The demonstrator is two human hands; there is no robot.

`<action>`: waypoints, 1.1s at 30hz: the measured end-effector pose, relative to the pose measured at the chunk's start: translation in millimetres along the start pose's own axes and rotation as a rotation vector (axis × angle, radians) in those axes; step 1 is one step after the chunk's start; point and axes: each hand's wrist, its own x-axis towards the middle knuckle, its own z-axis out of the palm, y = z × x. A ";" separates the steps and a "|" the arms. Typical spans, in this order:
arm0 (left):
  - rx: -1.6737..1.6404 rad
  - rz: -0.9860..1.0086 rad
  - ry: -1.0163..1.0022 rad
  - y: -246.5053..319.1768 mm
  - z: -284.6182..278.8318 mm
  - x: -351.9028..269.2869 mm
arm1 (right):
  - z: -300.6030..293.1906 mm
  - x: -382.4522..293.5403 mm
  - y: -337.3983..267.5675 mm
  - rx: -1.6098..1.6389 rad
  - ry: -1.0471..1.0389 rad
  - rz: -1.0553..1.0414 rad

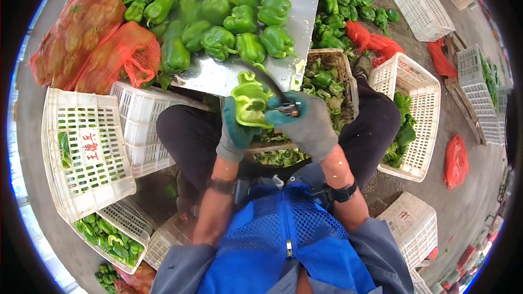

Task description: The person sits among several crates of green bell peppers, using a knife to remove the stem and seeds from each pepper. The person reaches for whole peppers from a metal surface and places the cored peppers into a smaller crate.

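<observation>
My left hand (238, 130), in a grey and teal work glove, grips a cut-open green bell pepper (250, 104) whose pale inside faces up. In my gloved right hand (306, 120) is a knife (269, 79), its dark blade pointing up and left over the pepper. The right fingertips are at the pepper's right edge; whether they hold it too I cannot tell. Whole green bell peppers (245, 20) lie heaped on the metal table (216, 75) just beyond. Between my knees stands a dirty crate (350, 90) holding trimmings and pepper scraps (327, 90).
Red mesh sacks (94, 45) stand at the table's left, above white plastic crates (86, 147). A white crate (425, 130) with peppers is beside my right knee. More peppers (341, 8) are piled on the floor, near red netting (374, 41). Another crate of peppers (110, 237) lies lower left.
</observation>
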 end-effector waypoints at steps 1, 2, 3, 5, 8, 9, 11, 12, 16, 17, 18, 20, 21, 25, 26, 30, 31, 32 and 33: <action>0.028 0.024 -0.025 -5.1 4.5 -1.1 | 8.1 5.5 0.2 -0.149 0.006 -0.075; 0.114 0.054 -0.001 -10.0 8.8 -2.3 | 15.8 10.5 0.3 -0.299 0.025 -0.149; 0.201 0.088 0.023 -12.4 14.3 -3.0 | 23.0 17.1 6.2 -0.364 0.017 -0.208; 0.116 0.099 0.043 -13.8 23.1 -3.9 | 21.4 20.4 15.0 -0.313 -0.107 -0.120; 0.923 0.505 0.003 -10.7 25.3 -4.3 | 27.9 13.5 18.3 -0.237 -0.195 -0.047; 1.165 0.648 0.016 -9.3 20.8 -5.9 | 32.8 6.4 18.9 -0.209 -0.161 -0.065; 0.102 0.092 0.123 -17.2 10.6 -6.8 | 36.8 -5.9 21.2 -0.257 -0.107 -0.184; -0.001 0.119 0.040 -10.5 21.8 -4.6 | 32.2 -11.6 16.3 -0.298 -0.053 -0.348; -0.091 0.058 0.017 7.7 22.9 0.1 | 5.2 -32.9 -2.0 -0.249 -0.139 -0.333; -0.058 0.065 0.050 13.2 25.9 -0.7 | -0.9 -37.1 -6.3 -0.183 -0.098 -0.203; 0.510 0.369 0.041 13.7 35.8 -1.9 | -9.7 -37.4 -5.3 -0.180 -0.065 -0.015; 1.087 0.671 0.028 10.2 35.7 -4.5 | -15.5 -37.3 18.9 -0.258 0.068 -0.025; 0.729 0.421 0.060 7.1 33.8 -3.2 | -16.7 -35.1 22.5 -0.340 0.198 -0.039; 0.245 0.096 0.116 5.9 47.1 -7.9 | -8.6 -40.7 8.8 -0.127 0.198 0.006; 0.502 0.119 0.086 -0.7 29.7 -6.2 | -4.9 -40.4 15.1 -0.082 0.196 0.039; 1.367 0.509 0.002 15.1 74.5 -7.8 | -15.6 -25.3 8.1 0.189 0.220 0.168; 1.366 0.510 0.001 17.5 80.8 -9.8 | -18.4 -21.6 7.3 0.256 0.225 0.192; 1.538 0.568 -0.064 18.8 85.3 -11.2 | -22.5 -18.6 3.6 0.310 0.181 0.292; 1.716 0.624 -0.125 20.1 87.0 -13.2 | -24.9 -15.3 1.8 0.366 0.129 0.390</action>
